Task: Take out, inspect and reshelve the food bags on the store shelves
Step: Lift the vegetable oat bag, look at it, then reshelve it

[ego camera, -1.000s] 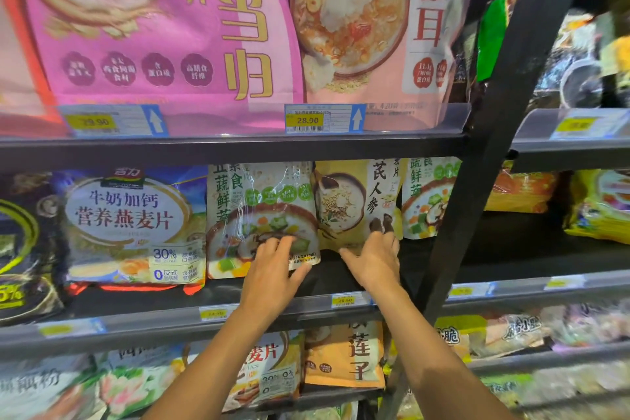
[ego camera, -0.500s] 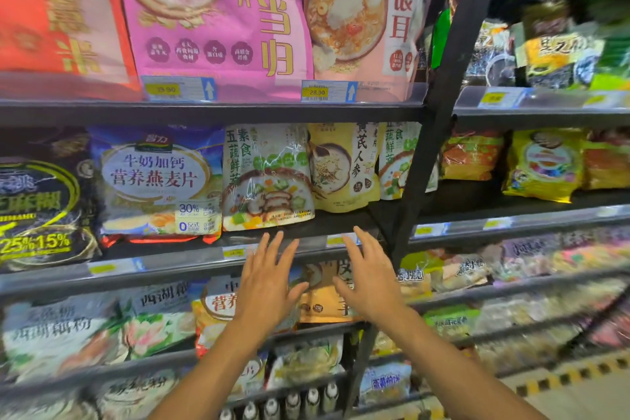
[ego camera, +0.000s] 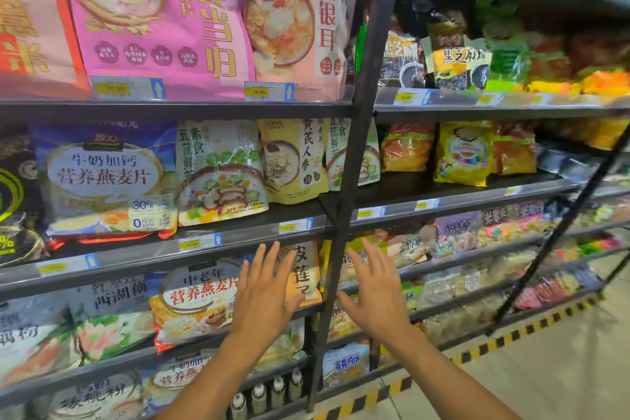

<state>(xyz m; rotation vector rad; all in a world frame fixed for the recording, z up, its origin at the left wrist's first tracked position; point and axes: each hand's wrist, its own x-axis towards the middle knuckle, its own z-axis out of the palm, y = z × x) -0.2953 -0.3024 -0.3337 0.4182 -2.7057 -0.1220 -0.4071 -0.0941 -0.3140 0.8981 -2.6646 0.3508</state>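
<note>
— What are the hands doing?

— Both are hovering in front of the shelves, gripping nothing. The left hand is showing its back, with its fingers straight and fanned apart. The right hand is spreading the same way, its thumb pointing toward nine o'clock.

— Are they touching a bag?

— I cannot tell. The left fingers are overlapping an orange bag that is standing on the shelf behind them, at about one o'clock from that hand. A black upright post is running between the two hands.

— And where are the other food bags sitting?

— One shelf up, at twelve o'clock from the left hand, a white-and-green vegetable bag is standing upright. A yellow bag is standing just beside it at its three o'clock, their edges overlapping. A blue oat bag is sitting at its nine o'clock.

— Anything farther out?

— Yellow price tags are lining the shelf edge between the hands and those bags. Large pink bags are filling the top shelf at eleven o'clock. Down at four o'clock, a yellow-and-black striped line is running along the floor.
</note>
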